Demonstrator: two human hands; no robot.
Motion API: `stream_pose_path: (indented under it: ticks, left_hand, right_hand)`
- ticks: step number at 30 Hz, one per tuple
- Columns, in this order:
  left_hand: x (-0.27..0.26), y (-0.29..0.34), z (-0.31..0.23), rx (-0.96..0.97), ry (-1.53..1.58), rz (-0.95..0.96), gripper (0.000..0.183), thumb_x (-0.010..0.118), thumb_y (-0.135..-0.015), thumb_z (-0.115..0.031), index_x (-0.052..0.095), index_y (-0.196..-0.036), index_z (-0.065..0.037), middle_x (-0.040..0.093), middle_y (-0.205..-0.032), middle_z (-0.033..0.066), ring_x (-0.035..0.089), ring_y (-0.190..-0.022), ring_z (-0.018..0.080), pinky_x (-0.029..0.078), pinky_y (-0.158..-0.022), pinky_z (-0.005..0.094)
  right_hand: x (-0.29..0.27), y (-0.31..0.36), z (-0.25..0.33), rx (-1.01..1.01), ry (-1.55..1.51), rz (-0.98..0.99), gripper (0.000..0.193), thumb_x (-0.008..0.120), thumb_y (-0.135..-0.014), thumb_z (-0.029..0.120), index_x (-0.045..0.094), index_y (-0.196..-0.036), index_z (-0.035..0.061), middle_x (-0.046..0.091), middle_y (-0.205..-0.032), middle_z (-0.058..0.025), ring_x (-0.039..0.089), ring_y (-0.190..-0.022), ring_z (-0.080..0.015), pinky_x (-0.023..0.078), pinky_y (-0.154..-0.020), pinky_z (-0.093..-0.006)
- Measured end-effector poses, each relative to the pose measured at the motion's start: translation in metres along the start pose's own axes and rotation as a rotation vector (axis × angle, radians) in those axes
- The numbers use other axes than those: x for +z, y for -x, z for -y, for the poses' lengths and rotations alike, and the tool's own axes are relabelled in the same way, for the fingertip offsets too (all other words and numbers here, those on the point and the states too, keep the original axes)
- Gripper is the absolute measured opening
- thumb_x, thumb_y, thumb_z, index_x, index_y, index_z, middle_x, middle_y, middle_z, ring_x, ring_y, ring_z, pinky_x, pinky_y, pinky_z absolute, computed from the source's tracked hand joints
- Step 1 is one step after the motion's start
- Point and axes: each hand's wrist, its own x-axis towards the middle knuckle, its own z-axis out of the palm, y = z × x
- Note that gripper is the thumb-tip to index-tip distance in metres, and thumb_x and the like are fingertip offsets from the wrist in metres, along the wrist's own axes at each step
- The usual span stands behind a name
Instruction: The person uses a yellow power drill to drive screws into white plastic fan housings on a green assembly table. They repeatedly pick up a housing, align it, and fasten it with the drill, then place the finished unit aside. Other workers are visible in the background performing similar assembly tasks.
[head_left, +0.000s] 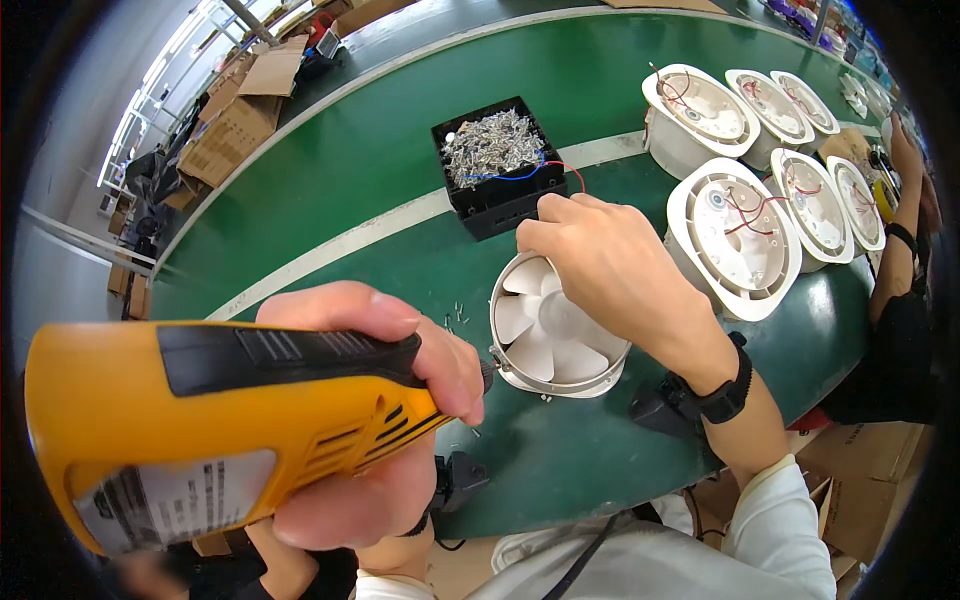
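My left hand is wrapped around a yellow and black power screwdriver, held level. The tool's tip meets the left side of a round white fan standing on the table, near the housing's rim. My right hand reaches over the fan, its fingers curled down on the far rim and steadying it; the fingertips are partly hidden. Beyond the fan stands a black box heaped with small metal screws. A blue and a red wire trail across its near edge. Several loose screws lie left of the fan.
Several white fan housings with red wires stand in two rows on the right. A co-worker's arm is at the far right. Cardboard boxes sit beyond the green table at the upper left. Another person's arm shows at the lower left.
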Motion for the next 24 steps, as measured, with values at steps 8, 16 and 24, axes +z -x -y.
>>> stream_pose_path:
  ticks: [8, 16, 24]
  left_hand:
    - [0.000, -0.001, 0.005, 0.017, 0.035, -0.003, 0.082, 0.043, -0.079, -0.075, 0.039, -0.106, 0.002, 0.052, -0.061, 0.0101, 0.051, -0.041, 0.0194, 0.042, -0.036, 0.0307]
    - [0.010, -0.001, 0.008, -0.036, 0.027, -0.030, 0.083, 0.043, -0.074, -0.080, 0.040, -0.099, -0.001, 0.047, -0.055, 0.0065, 0.043, -0.036, 0.0164, 0.038, -0.033, 0.0289]
    - [0.014, -0.001, 0.001, -0.099, -0.058, -0.106, 0.083, 0.044, -0.074, -0.080, 0.039, -0.100, -0.001, 0.046, -0.054, 0.0065, 0.043, -0.036, 0.0165, 0.037, -0.033, 0.0284]
  right_hand:
    - [0.003, 0.000, 0.000, -0.005, -0.030, -0.033, 0.010, 0.059, -0.071, 0.005, 0.061, -0.082, 0.0049, 0.059, -0.081, -0.0101, 0.061, -0.076, -0.0259, 0.050, -0.063, -0.0351]
    - [0.002, 0.000, 0.001, -0.001, -0.033, -0.024, 0.011, 0.058, -0.071, 0.005, 0.061, -0.082, 0.0051, 0.059, -0.081, -0.0104, 0.061, -0.076, -0.0258, 0.050, -0.063, -0.0348]
    - [0.001, -0.001, 0.003, -0.012, 0.000, -0.052, 0.009, 0.059, -0.071, 0.006, 0.060, -0.080, 0.0055, 0.057, -0.078, -0.0091, 0.061, -0.074, -0.0249, 0.050, -0.060, -0.0343]
